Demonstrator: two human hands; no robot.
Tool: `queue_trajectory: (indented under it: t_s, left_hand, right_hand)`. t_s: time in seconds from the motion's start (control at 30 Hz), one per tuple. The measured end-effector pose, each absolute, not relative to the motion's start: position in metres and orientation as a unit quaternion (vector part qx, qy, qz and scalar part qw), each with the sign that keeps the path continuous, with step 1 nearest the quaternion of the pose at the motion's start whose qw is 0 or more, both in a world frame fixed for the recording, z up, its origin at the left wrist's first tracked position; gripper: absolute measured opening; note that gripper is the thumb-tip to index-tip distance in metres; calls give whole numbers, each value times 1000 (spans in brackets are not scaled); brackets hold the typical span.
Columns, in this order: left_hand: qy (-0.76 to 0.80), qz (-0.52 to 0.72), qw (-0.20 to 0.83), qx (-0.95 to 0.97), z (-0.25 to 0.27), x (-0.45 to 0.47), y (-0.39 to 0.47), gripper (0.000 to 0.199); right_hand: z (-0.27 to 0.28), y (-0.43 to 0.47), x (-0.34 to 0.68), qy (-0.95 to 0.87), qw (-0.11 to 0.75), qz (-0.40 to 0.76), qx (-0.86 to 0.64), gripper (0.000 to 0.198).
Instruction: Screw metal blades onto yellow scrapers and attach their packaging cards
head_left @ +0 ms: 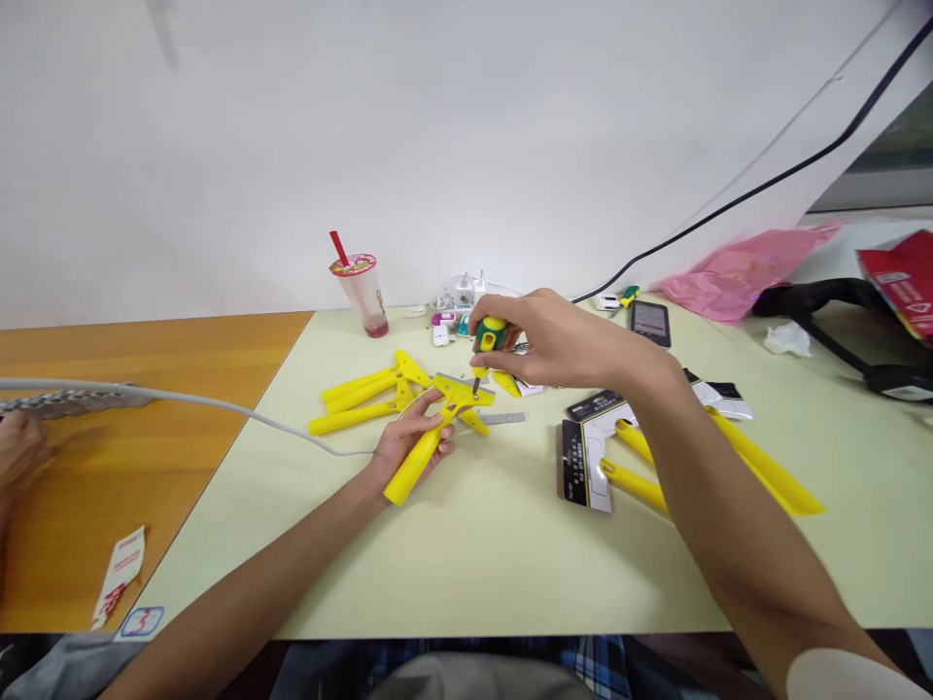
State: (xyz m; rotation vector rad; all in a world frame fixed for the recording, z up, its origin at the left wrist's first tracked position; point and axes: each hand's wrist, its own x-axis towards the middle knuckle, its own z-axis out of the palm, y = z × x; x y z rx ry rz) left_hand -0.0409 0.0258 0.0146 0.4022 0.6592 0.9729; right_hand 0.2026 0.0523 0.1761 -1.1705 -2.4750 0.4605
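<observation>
My left hand (pixel 408 437) is closed round a yellow scraper (pixel 419 462), its handle slanting down toward me and its wide head turned up to the right. Pinched in my right hand (pixel 558 335) is a screwdriver (pixel 491 335) with a green and yellow handle. Its tip points down and meets a screw area on the scraper's head. Behind my left hand more yellow scrapers (pixel 361 389) lie on the table. A flat metal blade (pixel 502 419) shows just right of the held scraper, beside another yellow piece (pixel 475 421).
Scrapers with black and white cards (pixel 583 467) lie under my right forearm. A cup with a red straw (pixel 364 297), small chargers, a phone (pixel 650 323) and a pink bag (pixel 743 277) stand along the wall. At far left, another person's hand (pixel 21 447) rests near a cable.
</observation>
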Motion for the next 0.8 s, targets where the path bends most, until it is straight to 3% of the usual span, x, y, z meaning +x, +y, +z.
queue_trajectory:
  t_s: [0.8]
  left_hand:
    - [300,470,817,149,17,-42,25,52]
  right_hand:
    - [175,53,204,-873,184,168,-420,31]
